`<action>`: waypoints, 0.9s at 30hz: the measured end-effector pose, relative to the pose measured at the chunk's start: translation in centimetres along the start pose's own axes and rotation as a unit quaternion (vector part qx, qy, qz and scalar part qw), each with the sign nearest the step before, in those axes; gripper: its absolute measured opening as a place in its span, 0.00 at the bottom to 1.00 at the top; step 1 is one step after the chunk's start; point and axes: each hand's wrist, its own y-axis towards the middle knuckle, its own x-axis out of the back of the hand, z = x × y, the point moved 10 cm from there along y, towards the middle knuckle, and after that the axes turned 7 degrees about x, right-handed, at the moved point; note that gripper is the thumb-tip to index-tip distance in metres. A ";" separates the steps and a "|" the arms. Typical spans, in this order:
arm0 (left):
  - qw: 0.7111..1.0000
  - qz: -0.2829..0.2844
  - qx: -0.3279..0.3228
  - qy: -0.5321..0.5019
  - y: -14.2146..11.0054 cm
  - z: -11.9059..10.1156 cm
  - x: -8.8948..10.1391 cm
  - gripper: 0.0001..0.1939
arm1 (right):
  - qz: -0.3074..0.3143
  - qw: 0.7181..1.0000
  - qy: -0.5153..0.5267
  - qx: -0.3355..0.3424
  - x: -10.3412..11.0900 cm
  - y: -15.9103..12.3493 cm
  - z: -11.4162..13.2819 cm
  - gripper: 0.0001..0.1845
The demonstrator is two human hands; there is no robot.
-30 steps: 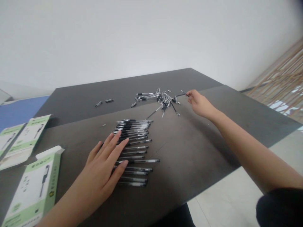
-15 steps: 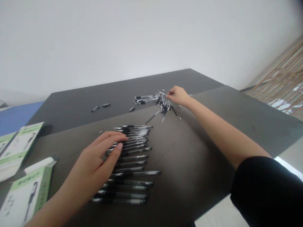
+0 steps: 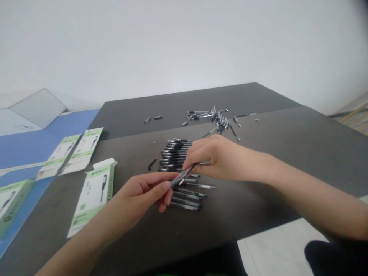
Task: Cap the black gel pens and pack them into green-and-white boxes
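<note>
While the left hand (image 3: 152, 189), lower centre of the frame, pinches a clear pen tube (image 3: 177, 179) between thumb and fingers, steadiness matters; right of centre, the right hand (image 3: 208, 157), fingertips closed on a slim dark rod (image 3: 191, 169), should keep both pieces aligned.

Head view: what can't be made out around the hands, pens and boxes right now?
In the head view:
Held pen parts: lower end hidden by the left hand; blur hides whether they're joined.
Row of pens: partly covered by the right hand.
Far pile: too small and tangled to count.
Leftmost box: cut off by the picture's left edge.
</note>
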 end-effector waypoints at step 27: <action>0.965 -0.089 -0.025 -0.244 -3.5 5.6 1.4 0.16 | -0.434 0.858 0.254 -0.104 2.6 -6.1 0.6 0.23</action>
